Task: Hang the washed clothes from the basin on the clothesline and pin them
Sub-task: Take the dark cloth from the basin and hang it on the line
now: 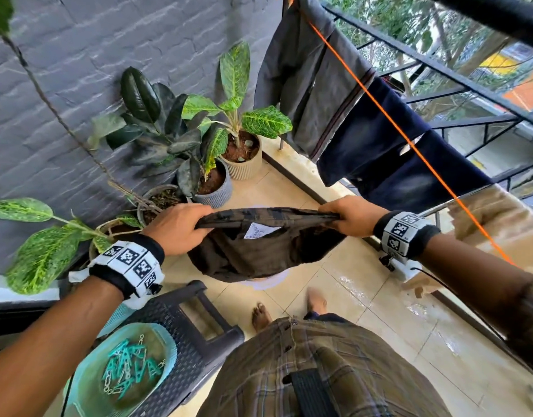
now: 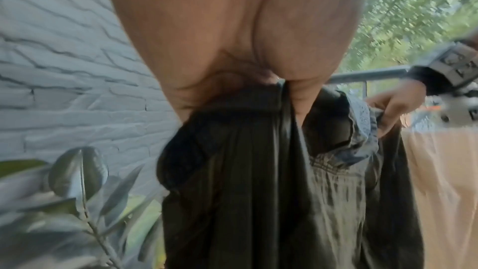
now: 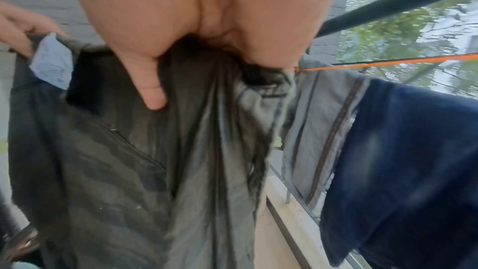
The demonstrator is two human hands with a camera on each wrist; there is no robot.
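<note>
Both hands hold a wet dark brown checked garment stretched by its waistband, white label facing up. My left hand grips the band's left end and my right hand grips the right end. The cloth hangs down over a white basin on the floor, mostly hidden. The orange clothesline runs diagonally to the right of my hands and carries a grey garment, dark blue jeans and a beige cloth. The left wrist view shows the dark garment; the right wrist view shows the dark garment beside the clothesline.
A teal bowl of green pegs sits on a dark plastic stool at lower left. Several potted plants stand along the grey brick wall. A metal railing runs behind the line. The tiled floor is wet.
</note>
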